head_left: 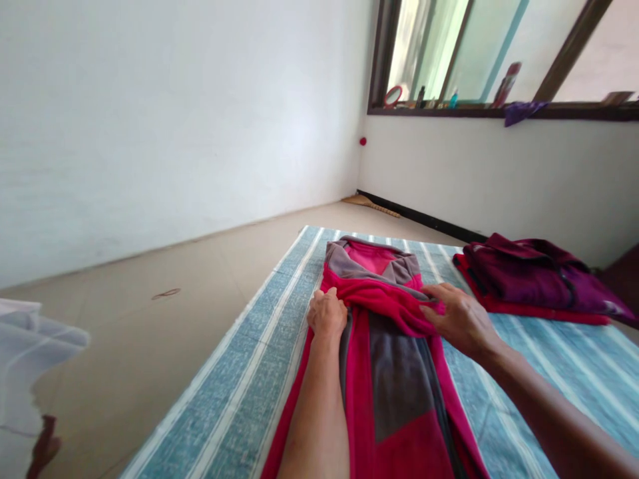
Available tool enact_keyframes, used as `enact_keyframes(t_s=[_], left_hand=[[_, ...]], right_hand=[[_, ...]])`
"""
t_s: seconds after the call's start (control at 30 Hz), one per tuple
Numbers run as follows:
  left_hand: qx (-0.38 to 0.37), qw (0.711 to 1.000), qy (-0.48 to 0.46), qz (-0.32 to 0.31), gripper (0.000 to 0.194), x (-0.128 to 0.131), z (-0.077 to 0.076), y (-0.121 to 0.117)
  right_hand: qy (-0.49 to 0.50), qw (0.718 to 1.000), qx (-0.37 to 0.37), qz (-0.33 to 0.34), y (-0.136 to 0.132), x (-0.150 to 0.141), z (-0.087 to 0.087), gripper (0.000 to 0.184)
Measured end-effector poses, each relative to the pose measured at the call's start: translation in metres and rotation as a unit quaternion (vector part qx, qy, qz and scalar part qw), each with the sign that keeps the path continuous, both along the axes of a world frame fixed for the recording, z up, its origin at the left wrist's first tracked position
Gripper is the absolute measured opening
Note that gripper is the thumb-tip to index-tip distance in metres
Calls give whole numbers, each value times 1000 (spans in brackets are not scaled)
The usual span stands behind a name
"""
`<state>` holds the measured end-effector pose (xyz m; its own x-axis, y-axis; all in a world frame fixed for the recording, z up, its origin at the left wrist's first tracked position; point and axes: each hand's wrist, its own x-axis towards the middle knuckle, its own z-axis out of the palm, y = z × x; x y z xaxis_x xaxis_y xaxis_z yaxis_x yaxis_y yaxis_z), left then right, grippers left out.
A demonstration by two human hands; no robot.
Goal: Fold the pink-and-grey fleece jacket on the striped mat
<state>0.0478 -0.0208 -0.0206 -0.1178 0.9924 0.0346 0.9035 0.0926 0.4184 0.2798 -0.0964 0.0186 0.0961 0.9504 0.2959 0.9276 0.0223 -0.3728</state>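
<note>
A pink and grey fleece jacket (399,379) lies lengthwise on the bed, its sides folded inward and its far end bunched into a cross fold below the grey collar. My left hand (328,311) is closed on the left edge of that fold, knuckles up. On the right edge, my right hand (456,316) pinches the pink cloth between thumb and fingers. Both forearms reach in from the bottom of the view, and the left one covers part of the jacket.
Folded purple and red clothes (534,279) are stacked at the right on the striped blue bedsheet (249,372). A person's white garment (30,359) shows at the left. A broom (372,203) lies by the wall; a mirror (393,96) and bottles stand on the windowsill.
</note>
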Motion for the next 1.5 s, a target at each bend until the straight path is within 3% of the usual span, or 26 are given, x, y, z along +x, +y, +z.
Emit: enact_keyframes(t_s=[0.13,0.2,0.3,0.43,0.47,0.53,0.63,0.8,0.97,1.13,1.3,1.5], left_hand=[[34,999,5,-6,37,2,-2,1],[48,999,2,-13,37,1,-4,3],[60,998,-7,-24,36,0,-7,6],[71,996,-23,-43,40,0,-13,9],[72,996,-27,-48,43,0,-15,10],[71,995,-36,-62,48,1,-18,12],[67,994,-48,-75,50,2,-23,14],[68,992,-62,-86,44,3,-29,13],[62,993,-61,-83,40,3,-29,11],[49,994,-72,-66,40,4,-28,6],[36,993,-83,-76,46,5,-34,7],[45,991,-92,-88,49,5,-30,4]], right_hand=[[-39,996,-74,23,28,29,-25,36],[-34,994,-106,22,41,35,-30,29],[-24,992,-121,34,52,41,-13,20],[-8,992,-110,54,58,58,37,32],[1,988,-142,64,60,64,46,35],[-32,979,-194,53,62,72,52,31],[-93,971,-219,23,67,72,39,17],[-92,980,-159,76,95,23,21,20],[-35,988,-102,107,161,-67,23,27],[14,992,-105,67,222,-129,4,37],[42,987,-145,61,250,-135,-15,30],[23,987,-135,82,247,-116,-30,27]])
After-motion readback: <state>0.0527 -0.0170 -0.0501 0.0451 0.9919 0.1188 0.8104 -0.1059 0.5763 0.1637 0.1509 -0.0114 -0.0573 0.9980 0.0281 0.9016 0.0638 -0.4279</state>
